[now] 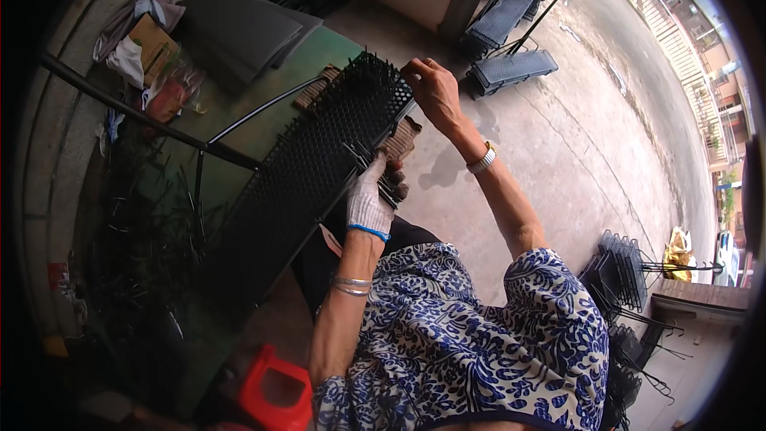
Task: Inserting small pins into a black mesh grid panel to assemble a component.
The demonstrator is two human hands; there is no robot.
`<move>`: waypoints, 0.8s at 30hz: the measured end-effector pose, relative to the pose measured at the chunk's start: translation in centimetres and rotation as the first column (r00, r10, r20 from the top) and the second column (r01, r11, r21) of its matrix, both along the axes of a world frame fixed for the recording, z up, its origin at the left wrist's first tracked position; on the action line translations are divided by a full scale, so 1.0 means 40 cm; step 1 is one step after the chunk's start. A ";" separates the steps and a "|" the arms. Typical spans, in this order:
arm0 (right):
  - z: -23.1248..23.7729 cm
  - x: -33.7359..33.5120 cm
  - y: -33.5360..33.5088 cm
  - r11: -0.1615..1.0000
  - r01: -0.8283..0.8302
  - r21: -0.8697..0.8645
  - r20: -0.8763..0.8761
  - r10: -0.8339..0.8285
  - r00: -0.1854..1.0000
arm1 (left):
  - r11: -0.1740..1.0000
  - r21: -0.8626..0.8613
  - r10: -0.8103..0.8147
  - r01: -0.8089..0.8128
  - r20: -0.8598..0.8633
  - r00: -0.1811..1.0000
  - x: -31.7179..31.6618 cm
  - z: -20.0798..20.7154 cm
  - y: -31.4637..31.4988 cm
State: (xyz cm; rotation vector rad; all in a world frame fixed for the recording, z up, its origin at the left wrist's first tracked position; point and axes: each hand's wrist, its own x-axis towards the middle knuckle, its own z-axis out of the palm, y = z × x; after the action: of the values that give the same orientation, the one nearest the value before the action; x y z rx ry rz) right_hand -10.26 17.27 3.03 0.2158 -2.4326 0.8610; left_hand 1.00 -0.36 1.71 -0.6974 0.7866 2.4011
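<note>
A long black perforated mesh panel [299,148] lies slantwise before me, with thin black spikes sticking up along its far edge and thickly at its upper end. My left hand [371,198], in a white knit glove with bare fingertips, is closed around a bunch of thin black strips [357,153] beside the panel's near edge. At the panel's upper right corner, my bare right hand [436,94] has its fingers bent together in a pinch. Whatever lies between those fingertips is too small to make out. Corrugated cardboard [401,138] shows beneath the panel.
Dark flat sheets [239,20] lie on the green table [323,41], near cloths and a plastic bag [171,89]. A black metal bar [128,104] crosses the left side. A red plastic stool [275,391] stands below. Black mesh racks [511,72] stand on the concrete floor.
</note>
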 end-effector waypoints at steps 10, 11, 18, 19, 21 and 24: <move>0.047 0.099 -0.012 0.930 -0.105 -0.351 0.367 0.240 0.899 | 0.977 -0.213 -0.009 -0.004 -0.059 0.998 0.005 0.047 0.019; 0.074 0.125 -0.026 0.939 -0.135 -0.316 0.556 0.298 0.776 | 0.973 -0.228 0.002 -0.021 -0.081 0.997 0.008 0.043 0.017; 0.106 0.180 -0.048 0.886 -0.254 -0.387 0.529 0.439 0.726 | 0.964 -0.264 0.002 -0.032 -0.113 0.994 0.014 0.029 0.033; 0.104 0.178 -0.044 0.871 -0.244 -0.427 0.545 0.463 0.699 | 0.965 -0.262 0.000 -0.030 -0.114 0.994 0.012 0.029 0.033; 0.106 0.176 -0.036 0.854 -0.232 -0.466 0.560 0.488 0.669 | 0.954 -0.298 -0.019 -0.023 -0.139 0.990 0.011 0.029 0.030; 0.118 0.169 -0.027 0.810 -0.265 -0.523 0.553 0.560 0.617 | 0.947 -0.320 -0.046 -0.018 -0.192 0.980 0.004 0.030 0.021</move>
State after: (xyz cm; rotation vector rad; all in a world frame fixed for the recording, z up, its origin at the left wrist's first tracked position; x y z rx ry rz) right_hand -3.50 16.20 7.74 0.3859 -2.8293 1.9358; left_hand 1.17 0.48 2.91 -0.5756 1.2814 2.3787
